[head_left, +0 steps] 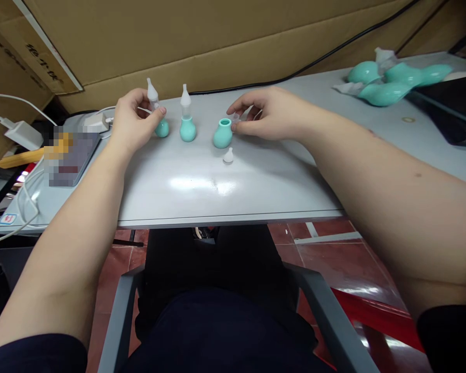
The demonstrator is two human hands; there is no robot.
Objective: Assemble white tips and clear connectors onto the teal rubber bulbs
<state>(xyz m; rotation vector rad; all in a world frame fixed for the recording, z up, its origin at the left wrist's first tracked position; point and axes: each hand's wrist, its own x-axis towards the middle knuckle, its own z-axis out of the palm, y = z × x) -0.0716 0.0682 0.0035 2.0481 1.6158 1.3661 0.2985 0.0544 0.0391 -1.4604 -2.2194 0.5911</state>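
Observation:
My left hand [135,118] is closed round the clear middle of a nasal aspirator [162,128] with a teal bulb and a white pointed tip, upright on the table. Beside it stands a second whole nasal aspirator [187,128], touched by neither hand. Further right is a teal bulb [222,135] with its round mouth open and no tip on it. Close to that mouth, my right hand [262,114] pinches a small clear plastic piece [236,118], partly hidden by the fingers. A small white tip [228,156] stands on the table just in front of the open bulb.
Several teal bulbs with clear wrapping [396,77] lie at the back right, by a dark object [450,111]. On the left are a phone [75,160], white chargers [23,134] and cables. Cardboard [217,36] walls the back of the grey table [171,202], with a black cable along it.

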